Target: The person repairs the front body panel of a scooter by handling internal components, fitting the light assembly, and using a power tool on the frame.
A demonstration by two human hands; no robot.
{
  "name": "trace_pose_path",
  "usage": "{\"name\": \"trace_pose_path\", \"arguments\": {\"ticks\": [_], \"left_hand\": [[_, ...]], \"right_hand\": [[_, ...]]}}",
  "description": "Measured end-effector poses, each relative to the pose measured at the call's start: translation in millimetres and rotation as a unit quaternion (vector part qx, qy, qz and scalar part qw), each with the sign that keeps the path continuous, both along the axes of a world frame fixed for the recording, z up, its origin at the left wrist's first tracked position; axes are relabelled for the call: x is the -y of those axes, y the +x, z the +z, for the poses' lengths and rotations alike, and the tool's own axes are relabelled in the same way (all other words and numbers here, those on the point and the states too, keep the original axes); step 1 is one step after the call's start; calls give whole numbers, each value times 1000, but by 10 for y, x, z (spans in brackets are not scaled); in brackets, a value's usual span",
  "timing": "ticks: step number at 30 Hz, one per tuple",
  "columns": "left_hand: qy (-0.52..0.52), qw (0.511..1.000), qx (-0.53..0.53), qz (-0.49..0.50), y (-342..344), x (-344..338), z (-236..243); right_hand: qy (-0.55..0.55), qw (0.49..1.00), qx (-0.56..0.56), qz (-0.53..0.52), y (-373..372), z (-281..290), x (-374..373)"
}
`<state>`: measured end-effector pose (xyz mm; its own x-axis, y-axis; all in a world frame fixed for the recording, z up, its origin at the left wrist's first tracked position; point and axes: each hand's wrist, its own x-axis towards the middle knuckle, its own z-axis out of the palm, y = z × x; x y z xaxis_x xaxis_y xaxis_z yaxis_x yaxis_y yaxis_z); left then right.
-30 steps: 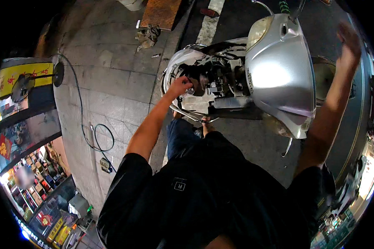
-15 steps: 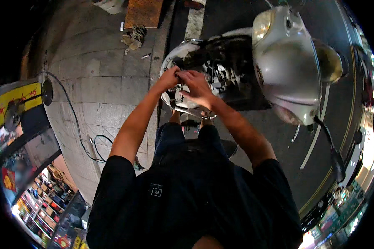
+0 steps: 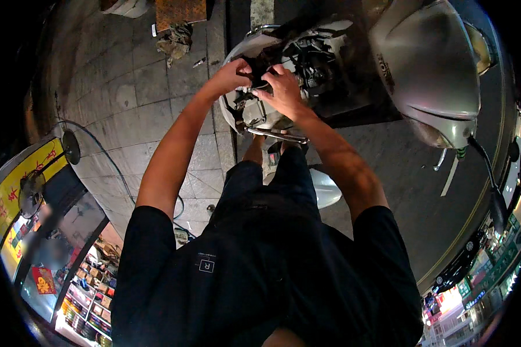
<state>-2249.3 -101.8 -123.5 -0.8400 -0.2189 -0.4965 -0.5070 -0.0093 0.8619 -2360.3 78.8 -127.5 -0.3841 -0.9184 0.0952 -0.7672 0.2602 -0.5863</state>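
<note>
A silver scooter (image 3: 330,58) is parked upright on the road (image 3: 382,173), with its tail (image 3: 258,43) set just by the pavement (image 3: 156,110). Its back half is opened up, and dark parts (image 3: 314,70) can be seen inside.

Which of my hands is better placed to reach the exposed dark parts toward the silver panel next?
Likely your right hand: it sits nearer those dark parts, toward the silver panel. Your left hand is farther off, by the scooter's pale rounded end.

Grey paving (image 3: 150,87) meets dark asphalt (image 3: 382,179), a lit shopfront (image 3: 87,301) at lower left.
</note>
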Motion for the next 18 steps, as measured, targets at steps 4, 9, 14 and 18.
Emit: {"name": "trace_pose_path", "arguments": {"ticks": [4, 9, 14, 18], "left_hand": [[31, 998, 54, 14, -71, 44, 99], [75, 993, 64, 57, -78, 18, 117], [83, 992, 50, 79, -20, 20, 79], [13, 993, 49, 105, -14, -81, 128]], "right_hand": [[-7, 999, 43, 17, 54, -3, 96], [-31, 998, 44, 23, 4, -117, 116], [-86, 992, 81, 43, -54, -161, 149], [-75, 992, 84, 58, -90, -186, 150]]}}
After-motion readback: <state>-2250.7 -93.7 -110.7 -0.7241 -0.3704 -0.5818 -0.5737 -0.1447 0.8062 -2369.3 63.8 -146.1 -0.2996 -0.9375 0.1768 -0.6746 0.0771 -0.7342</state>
